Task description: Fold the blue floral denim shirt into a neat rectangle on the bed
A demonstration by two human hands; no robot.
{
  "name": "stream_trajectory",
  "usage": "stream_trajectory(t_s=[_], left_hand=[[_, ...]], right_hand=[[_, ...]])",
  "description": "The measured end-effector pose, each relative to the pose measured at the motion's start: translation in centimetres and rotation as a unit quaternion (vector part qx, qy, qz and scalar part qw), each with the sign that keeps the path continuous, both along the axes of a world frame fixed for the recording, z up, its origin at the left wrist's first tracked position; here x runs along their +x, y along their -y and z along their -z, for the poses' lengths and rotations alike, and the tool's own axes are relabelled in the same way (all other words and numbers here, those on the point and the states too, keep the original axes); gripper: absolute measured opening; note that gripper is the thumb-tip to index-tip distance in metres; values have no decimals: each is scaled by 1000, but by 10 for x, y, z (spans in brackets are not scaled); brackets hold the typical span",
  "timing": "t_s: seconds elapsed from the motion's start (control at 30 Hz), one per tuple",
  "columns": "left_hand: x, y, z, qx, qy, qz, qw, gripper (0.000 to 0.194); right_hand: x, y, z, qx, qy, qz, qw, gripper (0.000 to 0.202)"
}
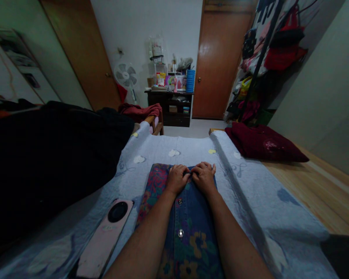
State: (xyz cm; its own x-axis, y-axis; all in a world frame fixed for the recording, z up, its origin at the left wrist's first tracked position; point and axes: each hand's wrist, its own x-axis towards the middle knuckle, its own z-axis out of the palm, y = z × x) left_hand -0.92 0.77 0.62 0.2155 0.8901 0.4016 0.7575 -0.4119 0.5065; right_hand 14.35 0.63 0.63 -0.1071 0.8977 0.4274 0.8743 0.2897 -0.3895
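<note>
A folded blue floral garment with metal buttons down its middle lies flat on the light blue bed cover. Both hands are at its far edge, side by side, thumbs nearly meeting at the centre. My left hand has its fingers curled over the edge, closed on the fabric. My right hand grips the same edge just to the right, its fingers bent over the cloth. To the left of the garment a pink phone with a round black camera lies on the cover.
Black clothing is heaped on the left. A folded dark red garment rests at the right on the wooden bed board. Beyond the bed stand a fan, a dark shelf and a brown door. Bags hang at the right.
</note>
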Motion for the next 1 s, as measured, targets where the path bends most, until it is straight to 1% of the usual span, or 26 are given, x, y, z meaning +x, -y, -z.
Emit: stream_trajectory(t_s=[0.4, 0.5, 0.6, 0.73, 0.87, 1.0], left_hand=[[-1, -2, 2, 5, 19, 6, 1000, 3], [-2, -2, 2, 9, 36, 2, 999, 9], [-2, -2, 1, 5, 52, -10, 999, 19], [-2, -1, -2, 2, 73, -21, 997, 25], [-2, -1, -3, 1, 86, -35, 996, 25], [-2, -2, -3, 31, 84, -75, 993, 23]], right_hand=[[11, -1, -2, -20, -28, 58, 998, 23], [14, -2, -1, -16, -32, 83, 996, 30], [15, -3, -1, -6, -35, 103, 994, 34], [15, -4, -1, 6, -46, 117, 992, 26], [15, -5, 0, 25, -51, 119, 991, 22], [12, -3, -2, 61, -47, 128, 989, 27]])
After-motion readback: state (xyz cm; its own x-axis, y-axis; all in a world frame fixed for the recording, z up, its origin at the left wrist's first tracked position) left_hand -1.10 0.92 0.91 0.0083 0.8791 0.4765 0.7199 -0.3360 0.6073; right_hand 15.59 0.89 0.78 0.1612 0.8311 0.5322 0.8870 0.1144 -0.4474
